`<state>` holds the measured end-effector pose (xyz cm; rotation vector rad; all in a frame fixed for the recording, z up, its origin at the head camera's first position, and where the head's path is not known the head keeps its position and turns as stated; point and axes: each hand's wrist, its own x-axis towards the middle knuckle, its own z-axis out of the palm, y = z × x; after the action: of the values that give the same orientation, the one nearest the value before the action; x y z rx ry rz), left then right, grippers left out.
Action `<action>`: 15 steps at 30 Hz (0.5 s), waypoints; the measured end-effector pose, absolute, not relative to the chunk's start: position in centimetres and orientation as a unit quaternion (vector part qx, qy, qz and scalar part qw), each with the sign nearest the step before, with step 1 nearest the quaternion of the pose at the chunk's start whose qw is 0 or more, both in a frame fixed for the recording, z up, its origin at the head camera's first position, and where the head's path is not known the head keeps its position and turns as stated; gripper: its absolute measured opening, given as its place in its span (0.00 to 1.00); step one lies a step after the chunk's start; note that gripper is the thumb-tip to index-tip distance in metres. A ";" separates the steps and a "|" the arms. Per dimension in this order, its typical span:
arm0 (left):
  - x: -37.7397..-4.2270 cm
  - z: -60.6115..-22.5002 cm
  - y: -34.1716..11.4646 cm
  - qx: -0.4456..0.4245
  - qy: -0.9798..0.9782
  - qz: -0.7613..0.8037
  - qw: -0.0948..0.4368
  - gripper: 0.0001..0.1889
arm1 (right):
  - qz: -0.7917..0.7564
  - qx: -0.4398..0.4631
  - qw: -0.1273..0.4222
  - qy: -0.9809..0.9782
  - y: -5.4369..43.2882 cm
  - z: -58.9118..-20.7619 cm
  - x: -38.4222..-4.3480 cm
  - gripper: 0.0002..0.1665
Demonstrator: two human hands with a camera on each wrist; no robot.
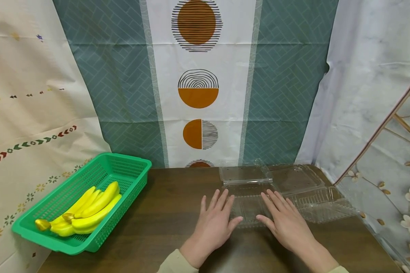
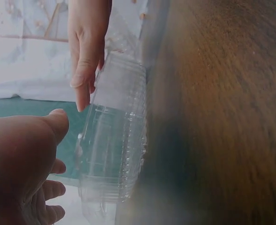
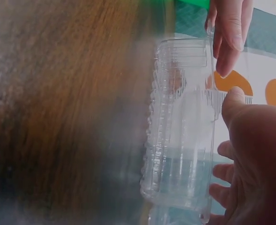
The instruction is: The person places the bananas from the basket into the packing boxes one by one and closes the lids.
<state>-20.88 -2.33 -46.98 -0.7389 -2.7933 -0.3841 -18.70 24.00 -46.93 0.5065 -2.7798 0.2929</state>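
A clear plastic clamshell container (image 1: 247,208) lies with its lid (image 1: 246,174) folded back on the dark wooden table. My left hand (image 1: 216,220) is spread flat at its left side, palm down and fingers straight. On the other side my right hand (image 1: 287,222) mirrors it, fingers extended over the right rim. Nothing is held in either hand. In the left wrist view the ribbed container wall (image 2: 112,136) stands between both hands, and the right wrist view shows fingertips right at the container's rim (image 3: 212,112).
A green plastic basket (image 1: 130,161) at the left holds several yellow bananas (image 1: 97,206). To the right lies a second clear clamshell container (image 1: 321,204), its lid (image 1: 297,178) also folded back. Patterned cloths hang behind and along both sides of the table (image 1: 157,220).
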 end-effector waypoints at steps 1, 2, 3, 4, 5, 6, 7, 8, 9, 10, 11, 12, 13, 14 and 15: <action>-20.8 -47.0 -2.2 -0.253 -0.952 -0.131 0.112 0.39 | 0.101 0.179 0.151 -0.967 24.1 -47.0 -18.7 0.46; -20.8 -47.0 -2.1 -0.254 -0.952 -0.133 0.109 0.39 | 0.099 0.182 0.152 -0.966 24.1 -47.1 -18.7 0.46; -20.8 -47.1 -2.1 -0.255 -0.952 -0.135 0.106 0.39 | 0.098 0.186 0.153 -0.966 24.2 -47.2 -18.6 0.46; -20.7 -47.1 -2.0 -0.255 -0.952 -0.136 0.104 0.39 | 0.097 0.189 0.153 -0.965 24.2 -47.2 -18.5 0.45; -20.7 -47.2 -1.9 -0.255 -0.952 -0.137 0.100 0.39 | 0.096 0.192 0.153 -0.965 24.3 -47.3 -18.5 0.45; -20.7 -47.2 -1.8 -0.255 -0.952 -0.138 0.098 0.39 | 0.095 0.194 0.152 -0.964 24.4 -47.3 -18.5 0.45; -20.7 -47.3 -1.7 -0.256 -0.952 -0.138 0.098 0.39 | 0.095 0.195 0.150 -0.965 24.4 -47.4 -18.5 0.45; -20.7 -47.4 -1.7 -0.257 -0.952 -0.138 0.097 0.39 | 0.095 0.196 0.149 -0.965 24.4 -47.5 -18.5 0.45; -20.7 -47.4 -1.6 -0.258 -0.952 -0.138 0.095 0.39 | 0.096 0.196 0.146 -0.965 24.5 -47.6 -18.5 0.45; -20.7 -47.4 -1.5 -0.258 -0.951 -0.139 0.095 0.39 | 0.096 0.196 0.144 -0.965 24.5 -47.6 -18.5 0.45; -20.8 -47.5 -1.5 -0.259 -0.951 -0.139 0.095 0.39 | 0.098 0.195 0.141 -0.966 24.5 -47.6 -18.5 0.45; -20.8 -47.5 -1.4 -0.259 -0.951 -0.138 0.093 0.39 | 0.099 0.194 0.138 -0.966 24.6 -47.6 -18.6 0.45; -20.9 -47.5 -1.4 -0.259 -0.951 -0.139 0.091 0.39 | 0.100 0.194 0.136 -0.966 24.6 -47.7 -18.6 0.45; -20.9 -47.5 -1.3 -0.259 -0.952 -0.140 0.089 0.39 | 0.101 0.194 0.135 -0.966 24.6 -47.7 -18.5 0.45; -20.9 -47.5 -1.3 -0.259 -0.951 -0.143 0.087 0.39 | 0.101 0.194 0.133 -0.967 24.7 -47.6 -18.5 0.45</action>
<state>-20.92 -1.26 -47.51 -0.7716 -2.8334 -0.4255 -18.52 24.68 -47.65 0.5629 -2.8029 0.2941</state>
